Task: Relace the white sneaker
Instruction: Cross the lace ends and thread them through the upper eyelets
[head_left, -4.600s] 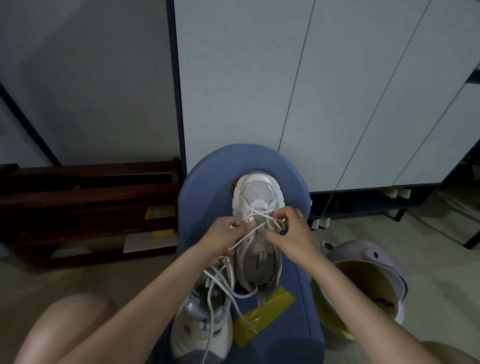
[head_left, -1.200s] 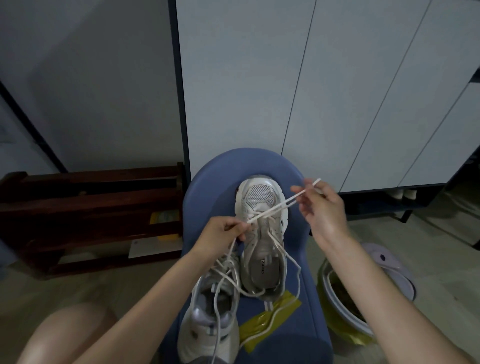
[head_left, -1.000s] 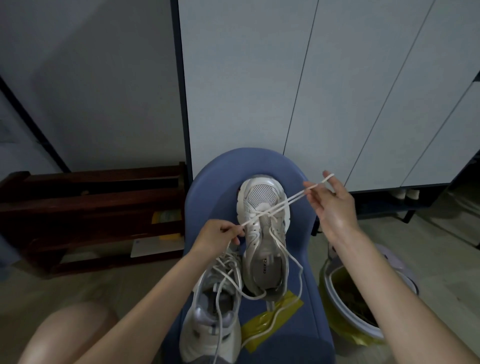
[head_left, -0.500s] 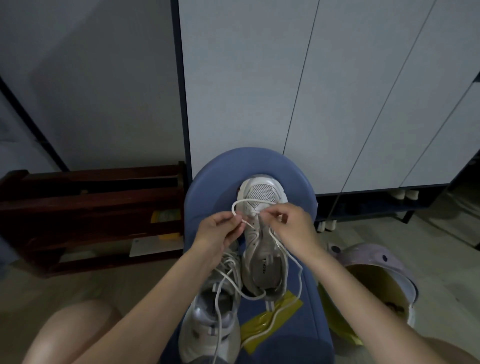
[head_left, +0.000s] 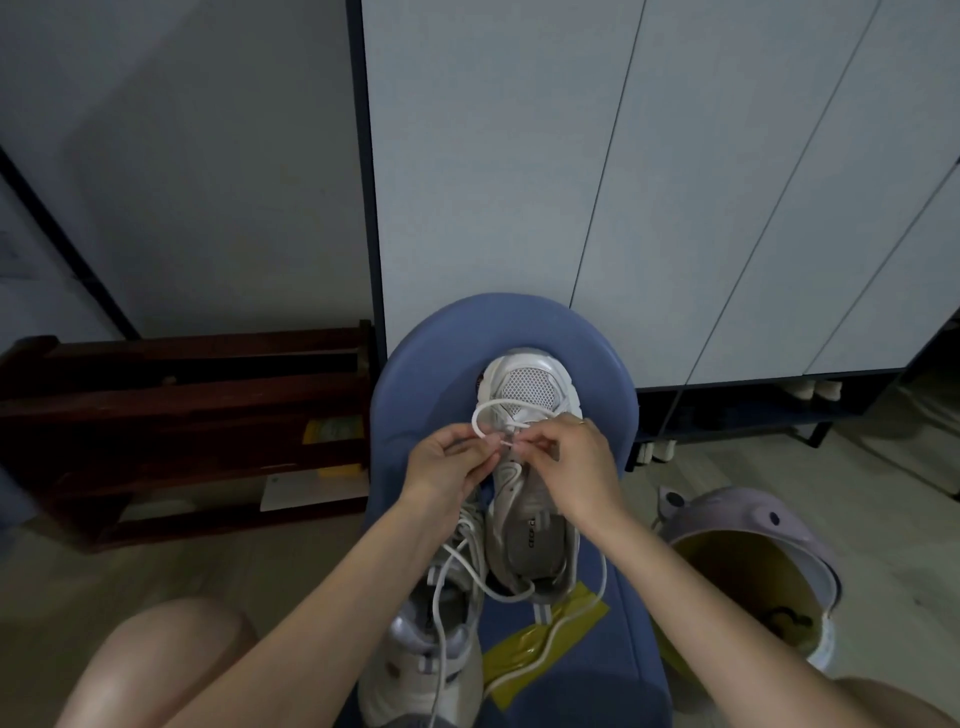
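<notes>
On the blue stool (head_left: 415, 364), head view: white sneaker (head_left: 524, 395) lies toe pointing away. Left hand (head_left: 447, 462) and right hand (head_left: 576, 457) meet over its eyelets, each pinching the white lace (head_left: 480, 410), which loops toward the toe. Second sneaker (head_left: 431, 654) sits nearer, just left. Yellow tape (head_left: 524, 649) beside it. Lilac bin (head_left: 748, 566) to the right.

Both bare forearms are extended forward; the left hand (head_left: 451, 464) and right hand (head_left: 570, 460) are held fingertip to fingertip, each pinching.
</notes>
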